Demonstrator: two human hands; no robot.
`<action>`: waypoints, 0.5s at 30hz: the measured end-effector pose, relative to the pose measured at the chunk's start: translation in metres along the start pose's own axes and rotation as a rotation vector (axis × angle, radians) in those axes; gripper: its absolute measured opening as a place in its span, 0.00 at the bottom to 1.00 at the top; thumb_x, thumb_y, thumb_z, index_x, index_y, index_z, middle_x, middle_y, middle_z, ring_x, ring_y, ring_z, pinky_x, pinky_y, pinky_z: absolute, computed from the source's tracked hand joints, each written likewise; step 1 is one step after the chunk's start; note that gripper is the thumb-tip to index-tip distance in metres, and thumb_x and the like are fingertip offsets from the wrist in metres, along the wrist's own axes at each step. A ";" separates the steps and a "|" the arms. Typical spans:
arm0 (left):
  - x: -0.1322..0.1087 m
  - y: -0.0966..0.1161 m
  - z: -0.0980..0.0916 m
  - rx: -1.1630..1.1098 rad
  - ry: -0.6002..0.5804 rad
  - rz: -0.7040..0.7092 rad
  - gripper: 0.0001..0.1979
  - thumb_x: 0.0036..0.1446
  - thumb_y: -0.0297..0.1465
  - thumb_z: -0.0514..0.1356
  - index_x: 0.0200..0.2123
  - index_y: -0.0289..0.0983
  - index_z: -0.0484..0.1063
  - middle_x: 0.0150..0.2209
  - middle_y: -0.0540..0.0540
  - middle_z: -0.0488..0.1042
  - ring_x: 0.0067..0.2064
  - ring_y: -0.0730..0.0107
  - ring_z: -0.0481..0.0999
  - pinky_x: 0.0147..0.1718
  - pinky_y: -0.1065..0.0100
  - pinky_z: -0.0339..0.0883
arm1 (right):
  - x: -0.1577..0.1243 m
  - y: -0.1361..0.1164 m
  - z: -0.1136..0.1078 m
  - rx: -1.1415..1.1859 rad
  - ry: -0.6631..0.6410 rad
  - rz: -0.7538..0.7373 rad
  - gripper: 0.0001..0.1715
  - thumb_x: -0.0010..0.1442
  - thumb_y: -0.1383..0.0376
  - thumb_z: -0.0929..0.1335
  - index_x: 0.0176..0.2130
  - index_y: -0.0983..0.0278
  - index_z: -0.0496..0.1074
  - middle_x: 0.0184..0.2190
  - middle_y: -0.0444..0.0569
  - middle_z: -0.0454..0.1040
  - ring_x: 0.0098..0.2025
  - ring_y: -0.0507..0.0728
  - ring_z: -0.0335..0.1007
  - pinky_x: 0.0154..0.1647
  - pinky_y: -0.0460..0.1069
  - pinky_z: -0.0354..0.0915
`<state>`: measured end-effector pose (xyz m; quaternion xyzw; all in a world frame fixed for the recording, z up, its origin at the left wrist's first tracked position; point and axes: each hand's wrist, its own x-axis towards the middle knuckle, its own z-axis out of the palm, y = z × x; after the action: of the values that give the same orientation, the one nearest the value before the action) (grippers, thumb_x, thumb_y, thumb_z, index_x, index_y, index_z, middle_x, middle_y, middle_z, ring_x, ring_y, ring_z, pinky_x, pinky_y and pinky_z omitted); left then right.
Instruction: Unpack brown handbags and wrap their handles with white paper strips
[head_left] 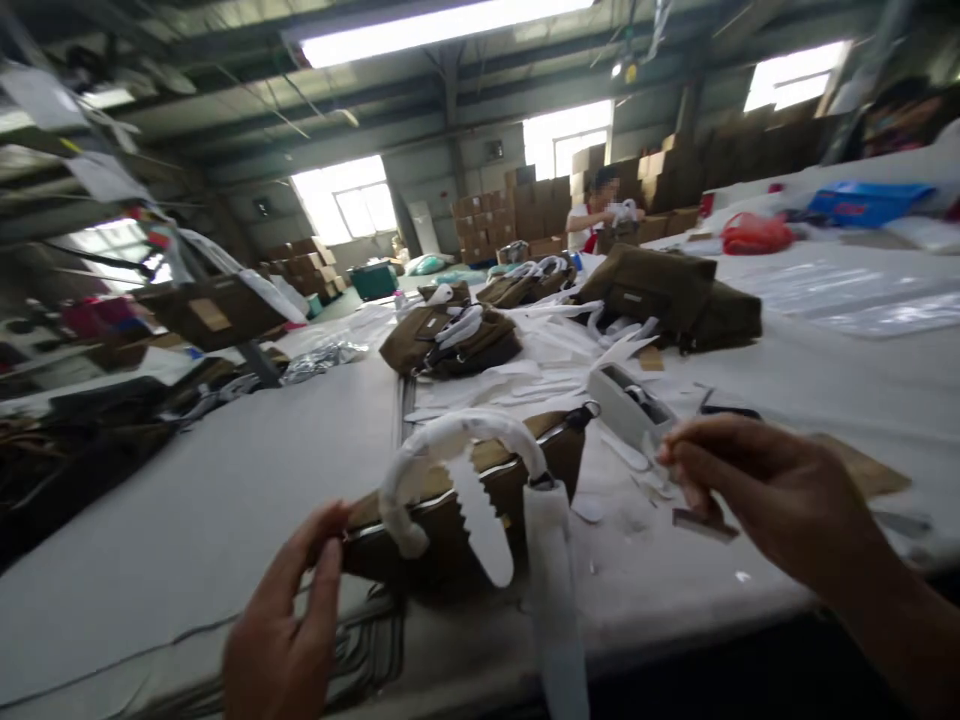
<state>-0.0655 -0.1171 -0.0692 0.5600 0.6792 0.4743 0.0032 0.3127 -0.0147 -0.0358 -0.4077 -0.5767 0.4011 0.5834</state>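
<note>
A dark olive handbag (450, 560) stands on the white table in front of me, its arched handle (465, 425) wrapped in white padding. A toothed white strip (484, 525) hangs over the bag's front, and a long white-wrapped strap (553, 580) drops past the table edge. At the bag's left end, my left hand (285, 620) grips the corner between thumb and fingers. My right hand (772, 490) is closed in a pinch beside a grey-white tape dispenser (626, 405); what its fingertips hold is too small to make out. Below those fingers shows a small flat greyish piece (705, 525).
More wrapped olive bags (450, 340) and a larger pile (660, 290) lie farther back among white paper strips (502, 385). A red plastic bag (757, 233) and blue package (870, 203) sit at the right. Another person (600, 215) works near stacked cartons (510, 215).
</note>
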 end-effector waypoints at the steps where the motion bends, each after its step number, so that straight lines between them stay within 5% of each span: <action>1: 0.007 0.001 -0.004 0.001 -0.012 -0.012 0.18 0.66 0.42 0.57 0.56 0.44 0.73 0.50 0.46 0.79 0.53 0.58 0.77 0.55 0.57 0.70 | -0.010 -0.004 0.020 -0.001 -0.088 0.022 0.14 0.55 0.57 0.76 0.38 0.63 0.78 0.23 0.46 0.76 0.19 0.50 0.68 0.16 0.42 0.64; 4: 0.030 0.018 -0.005 -0.055 -0.214 0.080 0.16 0.65 0.39 0.55 0.50 0.42 0.77 0.45 0.46 0.82 0.47 0.61 0.81 0.49 0.65 0.73 | -0.031 -0.011 0.078 0.009 -0.304 0.079 0.14 0.60 0.55 0.72 0.38 0.64 0.78 0.26 0.47 0.77 0.17 0.49 0.66 0.15 0.43 0.63; 7: 0.040 0.043 -0.005 -0.079 -0.375 0.198 0.14 0.65 0.37 0.55 0.47 0.41 0.77 0.43 0.46 0.82 0.43 0.64 0.82 0.43 0.70 0.74 | -0.036 -0.007 0.123 -0.091 -0.311 -0.007 0.09 0.62 0.60 0.70 0.36 0.64 0.78 0.25 0.46 0.77 0.21 0.51 0.70 0.21 0.44 0.65; 12: 0.030 0.049 -0.012 -0.013 -0.201 -0.031 0.19 0.56 0.51 0.63 0.39 0.42 0.75 0.27 0.53 0.81 0.28 0.67 0.82 0.27 0.75 0.72 | -0.035 0.008 0.157 -0.324 -0.272 -0.186 0.08 0.61 0.68 0.67 0.33 0.65 0.77 0.25 0.47 0.77 0.26 0.53 0.73 0.27 0.45 0.64; 15: 0.032 0.024 -0.009 -0.052 -0.316 0.066 0.20 0.55 0.52 0.63 0.37 0.42 0.80 0.32 0.52 0.83 0.33 0.63 0.84 0.31 0.74 0.76 | -0.037 0.009 0.166 -0.437 -0.313 -0.305 0.12 0.64 0.66 0.66 0.31 0.64 0.76 0.25 0.47 0.78 0.27 0.53 0.73 0.29 0.45 0.64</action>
<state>-0.0634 -0.1003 -0.0319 0.6493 0.6390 0.3978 0.1089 0.1465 -0.0441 -0.0564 -0.3654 -0.7867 0.2332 0.4395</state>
